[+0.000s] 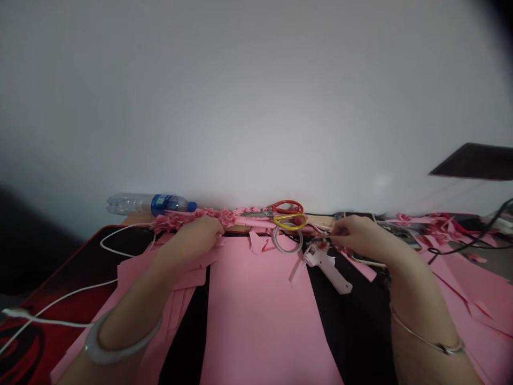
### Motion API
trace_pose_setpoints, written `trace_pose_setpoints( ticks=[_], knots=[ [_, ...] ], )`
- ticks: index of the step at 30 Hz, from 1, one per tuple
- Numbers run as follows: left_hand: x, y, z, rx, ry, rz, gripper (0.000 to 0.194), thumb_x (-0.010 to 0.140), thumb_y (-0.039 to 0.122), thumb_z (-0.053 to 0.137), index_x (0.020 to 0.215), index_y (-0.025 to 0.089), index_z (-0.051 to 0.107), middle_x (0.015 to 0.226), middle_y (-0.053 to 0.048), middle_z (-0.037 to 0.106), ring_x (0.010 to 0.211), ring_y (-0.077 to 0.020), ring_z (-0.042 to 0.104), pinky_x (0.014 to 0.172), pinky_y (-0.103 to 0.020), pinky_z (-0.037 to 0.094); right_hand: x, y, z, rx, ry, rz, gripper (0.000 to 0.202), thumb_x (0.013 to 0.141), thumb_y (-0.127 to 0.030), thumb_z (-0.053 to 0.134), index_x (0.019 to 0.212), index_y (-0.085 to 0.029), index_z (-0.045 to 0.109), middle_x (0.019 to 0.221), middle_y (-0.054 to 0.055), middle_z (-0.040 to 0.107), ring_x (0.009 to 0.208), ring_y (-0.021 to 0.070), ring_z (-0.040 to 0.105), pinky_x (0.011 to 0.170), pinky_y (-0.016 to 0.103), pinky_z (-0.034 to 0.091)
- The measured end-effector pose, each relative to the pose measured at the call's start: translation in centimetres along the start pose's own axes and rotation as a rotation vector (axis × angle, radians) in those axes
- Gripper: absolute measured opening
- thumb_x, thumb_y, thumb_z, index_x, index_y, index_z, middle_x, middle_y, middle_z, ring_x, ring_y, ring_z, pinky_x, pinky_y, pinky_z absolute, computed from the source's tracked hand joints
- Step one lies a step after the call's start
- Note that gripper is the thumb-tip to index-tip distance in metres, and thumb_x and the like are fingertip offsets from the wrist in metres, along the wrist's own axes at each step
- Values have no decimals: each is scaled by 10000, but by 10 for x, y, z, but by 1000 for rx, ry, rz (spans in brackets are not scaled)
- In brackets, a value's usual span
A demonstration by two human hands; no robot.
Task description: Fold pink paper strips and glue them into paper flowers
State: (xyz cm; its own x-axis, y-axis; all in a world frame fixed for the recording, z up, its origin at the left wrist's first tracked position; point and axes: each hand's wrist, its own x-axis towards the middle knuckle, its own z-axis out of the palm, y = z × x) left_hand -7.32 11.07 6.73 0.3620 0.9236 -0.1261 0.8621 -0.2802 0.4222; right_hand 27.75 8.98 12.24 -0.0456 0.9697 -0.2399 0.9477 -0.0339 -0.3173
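My left hand (199, 235) is closed above a stack of pink paper (184, 278), beside a row of folded pink paper flowers (226, 216). Its fingertips face away from me, and what they hold, if anything, is hidden. Farther right, my right hand (352, 232) has its fingers pinched together over clutter, just behind a white glue gun (331, 270). I cannot make out what is in that pinch. Between the hands lie scissors (290, 221) with one red and one yellow handle, a roll of tape (276, 243), and a large pink sheet (260, 315).
A clear plastic bottle (134, 203) with a blue cap lies against the wall (256, 107). White cables (72, 289) cross the red and black mat (52, 342) at left. More pink paper (473, 289) and a black cable (492, 224) lie at right.
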Motion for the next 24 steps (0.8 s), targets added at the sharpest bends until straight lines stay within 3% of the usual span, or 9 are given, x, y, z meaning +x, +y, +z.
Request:
trace_pose_setpoints(
  ticks=[2,4,8,11,15,17,20,24],
  knots=[
    [-2,7,-5,62,-4,24,178,788,167,547,613,152,569,638,-37,610,599,-158,508,596,-269,328,-4,13,5,-29,-62,58,75,703,-221,588,660,-184,637,601,51,691,463,176,623,452,259,414],
    [-4,16,-10,113,-14,56,193,778,120,510,591,153,546,652,-35,607,616,-153,508,597,-263,318,-9,21,22,-69,-92,134,159,726,-280,594,827,-171,651,680,71,710,457,186,627,440,265,405],
    [-15,36,-8,144,-55,104,216,763,134,490,551,166,513,582,2,566,563,-133,500,535,-246,279,-19,23,66,-247,23,101,426,715,-313,639,1095,-125,594,982,163,707,873,299,682,609,298,441],
    [-23,45,6,161,-66,107,234,766,189,504,533,168,520,564,1,556,523,-131,490,498,-245,261,-26,21,82,-268,42,104,435,760,-282,583,1157,-109,551,987,171,702,922,303,670,642,305,427],
    [-29,41,32,167,-22,113,170,775,134,482,788,164,649,819,-61,674,758,-201,610,610,-252,394,-35,27,80,-312,58,123,393,780,-243,538,1153,-121,559,946,175,702,887,326,673,634,325,405],
    [-31,36,44,138,41,191,266,769,105,488,966,158,658,1021,-97,667,945,-245,606,780,-306,457,-39,33,77,-329,59,143,401,786,-238,535,1169,-121,555,949,186,700,882,343,673,629,333,400],
    [-35,30,57,99,74,250,335,779,103,500,1078,177,634,1167,-95,621,1082,-257,562,930,-356,450,-44,38,74,-340,58,167,432,787,-239,552,1200,-113,538,978,188,695,884,349,672,626,337,403],
    [-36,28,71,113,140,253,398,820,158,525,1215,184,567,1306,-92,563,1216,-271,495,1010,-376,427,-48,22,68,-253,249,90,418,812,-286,563,1210,-160,557,1078,149,678,926,299,659,663,320,428]
  ],
)
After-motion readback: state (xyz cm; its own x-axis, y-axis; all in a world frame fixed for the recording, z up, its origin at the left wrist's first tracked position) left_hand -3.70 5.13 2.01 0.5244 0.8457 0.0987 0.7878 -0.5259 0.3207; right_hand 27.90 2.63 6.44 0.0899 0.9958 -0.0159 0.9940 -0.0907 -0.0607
